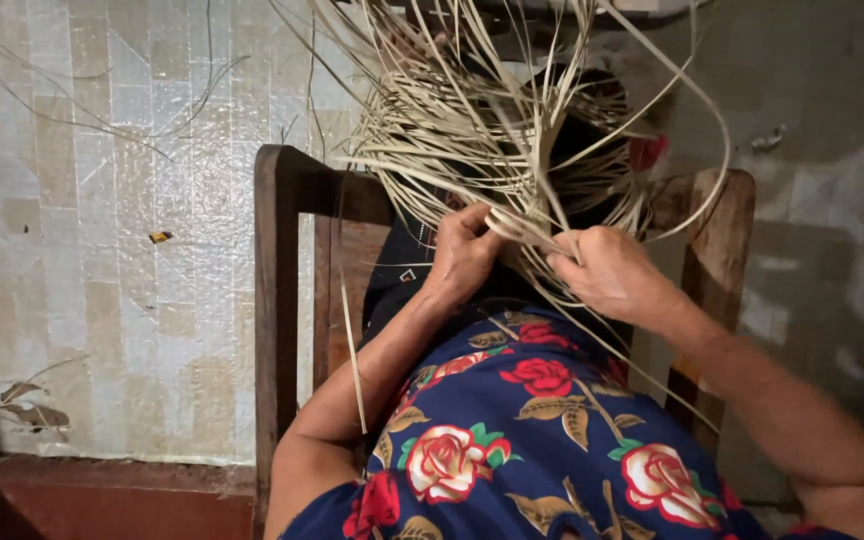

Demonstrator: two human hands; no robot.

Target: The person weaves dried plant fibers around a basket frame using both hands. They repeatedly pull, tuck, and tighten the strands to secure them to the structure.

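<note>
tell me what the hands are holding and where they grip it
Both hands grip the half-woven piece of pale straw strips at its lower edge: the left hand pinches strips on its left side, the right hand on its right.

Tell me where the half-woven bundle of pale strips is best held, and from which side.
Probably low on the woven bundle, where the strips are tightly interlaced, coming from below on the near side. There the left hand and right hand already pinch it; above, loose ends fan out and would likely bend.

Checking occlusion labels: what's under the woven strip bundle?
Under the woven strip bundle: dark cloth and wooden chair frame. Both hands, left hand and right hand, grip strips; the rest is hidden.
</note>
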